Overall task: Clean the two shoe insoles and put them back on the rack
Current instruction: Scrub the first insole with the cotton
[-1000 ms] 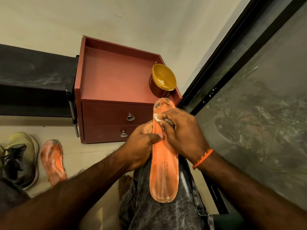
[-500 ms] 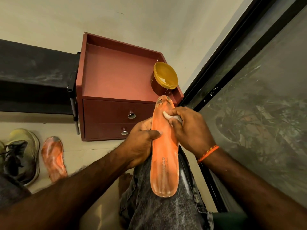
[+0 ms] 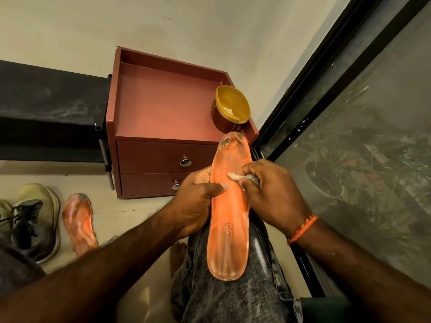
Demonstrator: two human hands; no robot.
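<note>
Insole [image 3: 227,220], the orange one being cleaned, lies lengthwise along the person's raised thigh, heel end toward the body and toe end pointing at the small cabinet. The denim-covered leg [image 3: 233,297] works as a support under it, so the soft sole probably does not bend away when it is rubbed.

The left hand [image 3: 198,203] keeps it steady: its grip is closed around the left edge, with the thumb lying across the top face and the fingers hidden behind. The right hand [image 3: 270,197] has its grip closed on a small white wad [image 3: 234,177], maybe cloth or cotton, and presses it on the upper middle of the sole. I judge this hand does the wiping while the other only holds. White streaks show near the heel, and dark marks remain at the toe, so the cleaning looks not finished.

An open yellow-rimmed tub [image 3: 232,108] stands on the near right corner of the red drawer cabinet [image 3: 163,108], near the toe of the sole, likely placed within easy reach.

The second insole [image 3: 79,223] waits on the floor at left, just beside a shoe [image 3: 37,220]. It has pale smears and a dark toe. A dark shelf of the rack [image 3: 46,101] is at the left of the cabinet.
</note>
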